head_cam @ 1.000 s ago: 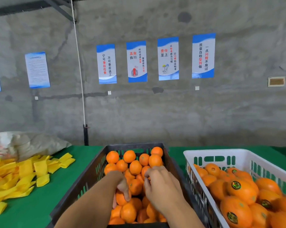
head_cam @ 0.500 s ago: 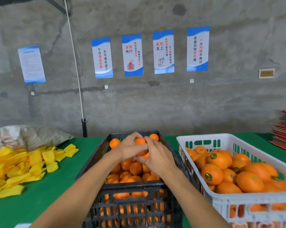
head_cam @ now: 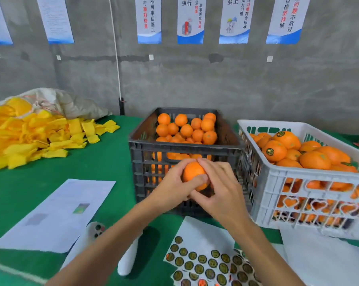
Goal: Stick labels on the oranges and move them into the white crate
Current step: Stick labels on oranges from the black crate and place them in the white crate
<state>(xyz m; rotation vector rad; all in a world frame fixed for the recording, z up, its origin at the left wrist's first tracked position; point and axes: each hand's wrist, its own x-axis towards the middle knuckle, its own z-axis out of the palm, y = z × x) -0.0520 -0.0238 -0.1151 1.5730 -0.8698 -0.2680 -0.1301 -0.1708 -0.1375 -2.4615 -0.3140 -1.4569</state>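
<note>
An orange point(head_cam: 193, 173) is held in front of the black crate point(head_cam: 153, 149), gripped from the left by my left hand point(head_cam: 172, 186) and from the right by my right hand point(head_cam: 220, 190). The black crate holds several unlabelled oranges point(head_cam: 186, 129). To its right stands the white crate point(head_cam: 298, 182) with several labelled oranges point(head_cam: 277, 149). A sheet of round dark labels point(head_cam: 205, 263) lies on the green table just below my hands.
Yellow foam sleeves point(head_cam: 34, 137) are piled at the left by a grey sack point(head_cam: 67, 102). White papers point(head_cam: 56, 215) lie front left, and more white sheets point(head_cam: 327, 256) front right. A concrete wall with posters stands behind the table.
My hands lifted one orange out of the black crate and drew it toward me, in front of the crate. The camera tilted down, showing the label sheet and papers.
</note>
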